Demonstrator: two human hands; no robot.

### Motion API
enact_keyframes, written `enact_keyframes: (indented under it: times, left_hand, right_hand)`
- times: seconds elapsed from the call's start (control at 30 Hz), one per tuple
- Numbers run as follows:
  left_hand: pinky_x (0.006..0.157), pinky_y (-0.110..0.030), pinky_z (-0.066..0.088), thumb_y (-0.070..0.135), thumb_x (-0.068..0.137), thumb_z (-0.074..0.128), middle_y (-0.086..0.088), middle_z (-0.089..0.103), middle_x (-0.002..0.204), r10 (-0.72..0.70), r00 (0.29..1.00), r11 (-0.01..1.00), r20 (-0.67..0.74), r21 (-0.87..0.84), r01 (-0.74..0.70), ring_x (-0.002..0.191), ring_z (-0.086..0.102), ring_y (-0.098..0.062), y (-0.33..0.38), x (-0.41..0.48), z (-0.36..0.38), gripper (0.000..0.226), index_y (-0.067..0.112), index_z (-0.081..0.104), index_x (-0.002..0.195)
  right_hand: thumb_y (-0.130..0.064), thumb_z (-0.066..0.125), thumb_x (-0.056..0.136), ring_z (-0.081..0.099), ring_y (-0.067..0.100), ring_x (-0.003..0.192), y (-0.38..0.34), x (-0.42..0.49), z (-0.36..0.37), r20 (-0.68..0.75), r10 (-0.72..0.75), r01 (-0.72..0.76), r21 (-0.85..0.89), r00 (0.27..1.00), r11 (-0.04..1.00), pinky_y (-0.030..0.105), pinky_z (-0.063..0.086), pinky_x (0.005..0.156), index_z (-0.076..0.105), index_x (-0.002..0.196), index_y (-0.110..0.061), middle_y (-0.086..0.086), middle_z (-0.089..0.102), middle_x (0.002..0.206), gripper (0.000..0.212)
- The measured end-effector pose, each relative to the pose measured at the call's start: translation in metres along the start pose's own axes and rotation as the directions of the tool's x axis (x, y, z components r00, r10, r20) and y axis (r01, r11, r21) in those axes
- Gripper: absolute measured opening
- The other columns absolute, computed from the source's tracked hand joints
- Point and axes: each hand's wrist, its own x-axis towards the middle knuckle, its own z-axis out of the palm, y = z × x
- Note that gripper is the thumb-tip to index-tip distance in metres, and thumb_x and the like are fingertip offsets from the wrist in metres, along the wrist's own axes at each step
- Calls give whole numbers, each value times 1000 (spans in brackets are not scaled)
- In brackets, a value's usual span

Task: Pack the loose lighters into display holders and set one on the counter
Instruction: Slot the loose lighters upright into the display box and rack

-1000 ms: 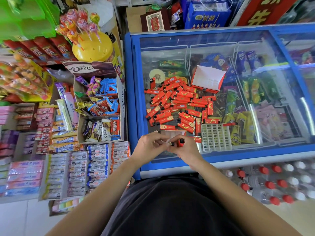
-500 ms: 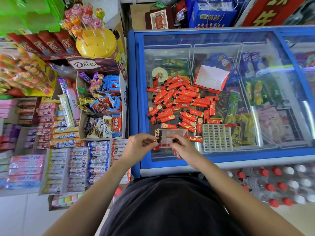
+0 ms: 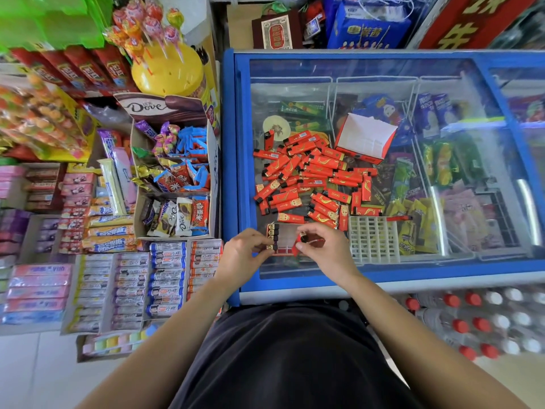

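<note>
worktop: glass freezer lid [image 3: 442, 69], blue frame; snack shelves [image 3: 118, 276] left of the left grip [image 3: 244, 255]
left grip: pinching the holder [image 3: 284, 236] by its left edge
right grip [image 3: 324, 252]: clenched on one glossy red lighter [image 3: 301, 238], over the holder
loose lighters [image 3: 312, 172]: slim red heap just beyond both grips

The left hand [image 3: 246, 255] grips a red holder [image 3: 283, 239] on the freezer [image 3: 383, 274]. The right hand [image 3: 327, 250] pinches a lighter [image 3: 301, 238]. A pile of lighters [image 3: 312, 175] lies behind.
</note>
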Motion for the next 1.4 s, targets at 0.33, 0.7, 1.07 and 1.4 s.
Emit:
enact_keyframes:
  times: [0.33, 0.7, 1.07, 1.4]
  left_hand:
    - [70, -29, 60, 17, 82, 84, 11, 73, 84, -85, 988, 996, -127, 19, 88, 76, 67, -5, 4, -6, 11, 12, 22, 79, 91]
    - [68, -17, 58, 22, 83, 83, 14, 70, 100, -389, 921, 894, 7, -239, 379, 76, 72, -1, 14, 4, 7, 37, 31, 65, 114]
    - [74, -23, 60, 33, 86, 81, 17, 71, 98, -375, 927, 906, 33, -200, 374, 80, 70, 1, 4, 2, 5, 34, 36, 66, 116]
    - [74, -11, 49, 23, 95, 70, 14, 74, 97, -354, 933, 923, -67, -186, 337, 89, 67, 3, 7, 23, -10, 11, 29, 74, 104]
  right_hand:
    - [2, 78, 81, 68, 8, 86, -4, 15, 15, -183, -179, 165, -88, 967, 982, 25, 57, 81, 75, 100, -13, -7, 70, 96, 25]
    - [2, 80, 80, 68, 19, 84, 6, 30, 28, -125, -420, 375, -277, 899, 885, 37, 59, 72, 73, 97, -6, 5, 70, 93, 20]
    - [8, 78, 78, 69, 25, 92, 21, 30, 30, 12, -567, 513, -442, 824, 736, 34, 59, 81, 76, 103, -1, 10, 73, 102, 26]
    - [-11, 79, 84, 62, 18, 90, 33, 28, -26, -220, -311, 204, -402, 925, 892, 37, 57, 83, 71, 115, -6, 5, 67, 104, 32]
